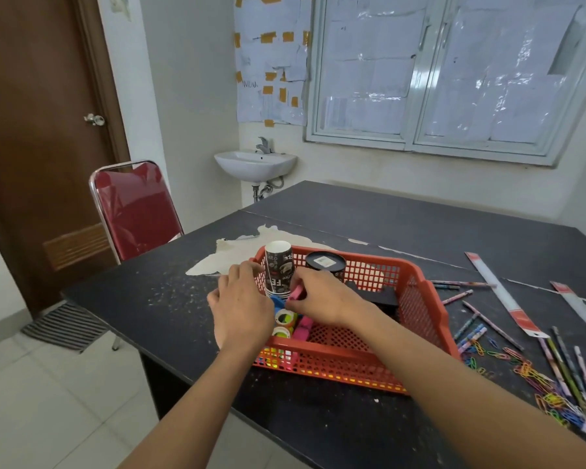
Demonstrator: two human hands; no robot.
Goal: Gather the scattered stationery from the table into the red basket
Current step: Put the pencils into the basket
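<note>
The red basket (420, 319) stands on the dark table (335, 218). Inside it are a stack of patterned paper cups (278, 265), a black round tin (325, 264), tape rolls (285, 318), a pink item (303, 328) and a black object (383, 294). My right hand (322, 296) is over the basket's left part and pinches a small pink object (297, 293) beside the cups. My left hand (241, 306) rests at the basket's left rim; I cannot see whether its fingers grip it. Pencils (487, 324) and coloured paper clips (528, 377) lie scattered on the table to the right.
Two long rulers in packaging (508, 299) lie at the right. A red chair (136, 208) stands at the table's far left corner. A washbasin (254, 164), a door (38, 130) and a window (454, 72) are behind. The tabletop has a peeled pale patch (230, 255).
</note>
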